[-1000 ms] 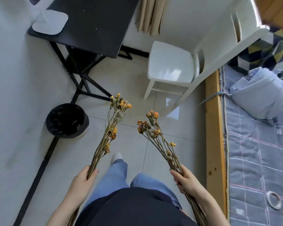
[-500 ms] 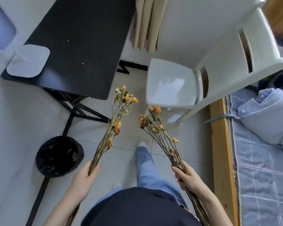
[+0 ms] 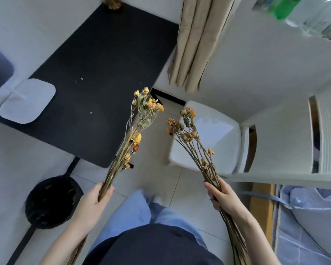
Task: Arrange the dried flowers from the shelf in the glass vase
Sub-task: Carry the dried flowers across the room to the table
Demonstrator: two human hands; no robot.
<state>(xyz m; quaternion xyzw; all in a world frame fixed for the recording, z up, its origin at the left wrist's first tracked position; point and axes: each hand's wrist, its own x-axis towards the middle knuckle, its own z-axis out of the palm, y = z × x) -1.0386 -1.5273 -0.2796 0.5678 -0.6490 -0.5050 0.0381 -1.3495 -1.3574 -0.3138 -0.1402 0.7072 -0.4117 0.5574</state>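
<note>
I hold two bunches of dried flowers with thin tan stems and small orange and yellow heads. My left hand [image 3: 96, 201] grips the left bunch [image 3: 136, 134] partway down its stems, and its heads reach over the corner of the black desk [image 3: 96, 69]. My right hand [image 3: 223, 197] grips the right bunch [image 3: 191, 142], whose heads lie in front of the white chair seat [image 3: 218, 134]. Both bunches point up and away from me, tilted slightly toward each other. No glass vase is in view.
A white lamp base [image 3: 27, 100] sits on the desk's left end. A black waste bin [image 3: 52, 201] stands on the tiled floor below. Beige curtain folds [image 3: 197, 43] hang at top centre. A bed with blue bedding [image 3: 313, 226] lies at right.
The view has tilted up and moved forward toward the desk. The desk and chair look larger and lower in frame. Both hands keep their bunches, raised a little.
</note>
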